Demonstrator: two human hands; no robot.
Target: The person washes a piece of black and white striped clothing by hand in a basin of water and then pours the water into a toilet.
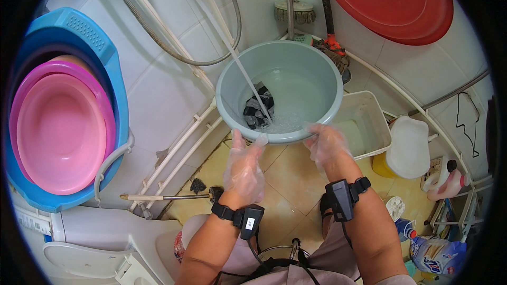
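Note:
A pale grey-green plastic basin (pixel 279 137) partly filled with water stands before me. Inside, at its left, lies a wet black-and-grey patterned cloth (pixel 253 111). A white stream of water (pixel 241 67) falls beside it and froths the surface. Both my hands wear clear plastic gloves. My left hand (pixel 244 168) is at the near left of the rim, thumb and fingers spread, holding nothing; whether its fingertips touch the rim I cannot tell. My right hand (pixel 326 145) grips the near right of the rim, with some fingers hidden.
A white rectangular tub (pixel 370 152) with water stands right of the basin, by a lidded bucket (pixel 408 148). Stacked pink basins (pixel 63 134) sit in a blue tub (pixel 115 99) on the left. A brush (pixel 170 197), mop (pixel 336 53), toilet (pixel 103 225) and detergent bag (pixel 439 255) are around me.

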